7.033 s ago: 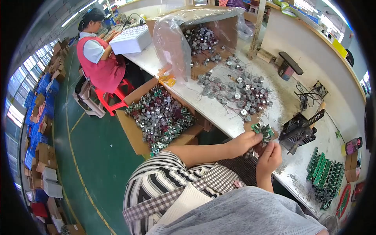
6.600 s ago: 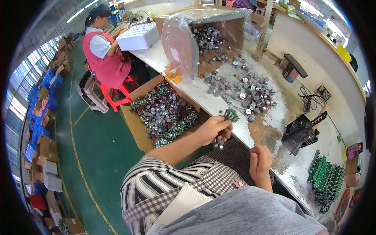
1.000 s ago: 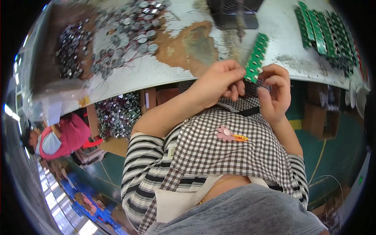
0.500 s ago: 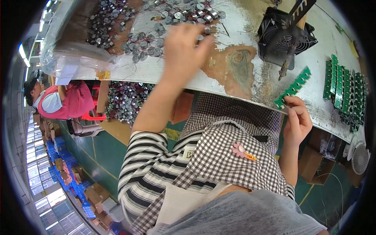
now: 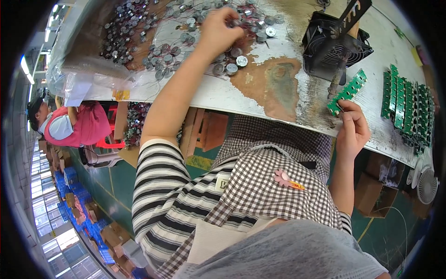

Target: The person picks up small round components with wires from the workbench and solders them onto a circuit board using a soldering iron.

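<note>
My left hand (image 5: 219,33) reaches into a loose pile of small round silver motors (image 5: 169,53) with thin red wires. Its thumb and fingers are curled around a small silver motor (image 5: 235,22), partly hidden by the fingers. Several more motors (image 5: 241,61) lie beside the wrist. With the thumb and fingertips, my right hand (image 5: 353,125) pinches the near end of a green circuit board strip (image 5: 347,93), which slants up over the table's front edge. Close to that strip is the lower tip of a fixed soldering iron (image 5: 335,81).
Behind the iron stands a black square fan (image 5: 320,46) under a slotted bracket (image 5: 353,16). More green board strips (image 5: 404,100) lie stacked at the right. A plastic-lined box (image 5: 88,53) is far left. Brown bare patches mark the white tabletop (image 5: 204,95). Another person (image 5: 79,121) sits at left.
My left hand has moved farther into the pile and its fingers have closed, uncovering motors near the wrist. My right hand has shifted the board strip slightly away from me, nearer the iron's tip.
</note>
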Available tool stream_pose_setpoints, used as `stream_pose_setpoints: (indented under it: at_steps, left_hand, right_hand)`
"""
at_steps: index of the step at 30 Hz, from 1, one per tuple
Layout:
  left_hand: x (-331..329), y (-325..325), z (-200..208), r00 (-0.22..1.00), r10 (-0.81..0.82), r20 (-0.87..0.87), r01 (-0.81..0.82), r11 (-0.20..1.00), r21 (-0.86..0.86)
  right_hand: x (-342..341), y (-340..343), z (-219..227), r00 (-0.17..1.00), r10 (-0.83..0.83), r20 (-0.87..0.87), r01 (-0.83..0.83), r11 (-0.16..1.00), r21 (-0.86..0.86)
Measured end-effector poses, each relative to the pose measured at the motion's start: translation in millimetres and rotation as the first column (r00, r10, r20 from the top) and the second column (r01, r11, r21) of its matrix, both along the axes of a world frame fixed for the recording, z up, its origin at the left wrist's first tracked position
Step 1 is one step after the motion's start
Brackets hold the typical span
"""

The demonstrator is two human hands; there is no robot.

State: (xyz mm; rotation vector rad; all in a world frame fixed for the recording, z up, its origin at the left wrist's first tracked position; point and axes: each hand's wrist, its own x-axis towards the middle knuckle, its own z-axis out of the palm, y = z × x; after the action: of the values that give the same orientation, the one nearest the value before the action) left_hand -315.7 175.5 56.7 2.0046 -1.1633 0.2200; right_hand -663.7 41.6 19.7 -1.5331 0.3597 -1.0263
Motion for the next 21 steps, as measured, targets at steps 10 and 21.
stream_pose_setpoints:
  at_steps: [10, 21]
  left_hand:
    - [-5.7, 11.6, 63.7, 0.84, -0.05, -0.541, -0.035, 0.989, -0.146]
    - [24.9, -52.4, 46.9, 0.886, 0.304, -0.349, -0.203, 0.933, 0.298]
  right_hand:
    - [1.2, -0.1, 0.0, 1.0, -0.023, -0.007, 0.023, 0.999, -0.032]
    - [0.7, 0.9, 0.0, 0.999, -0.048, -0.011, 0.047, 0.996, -0.081]
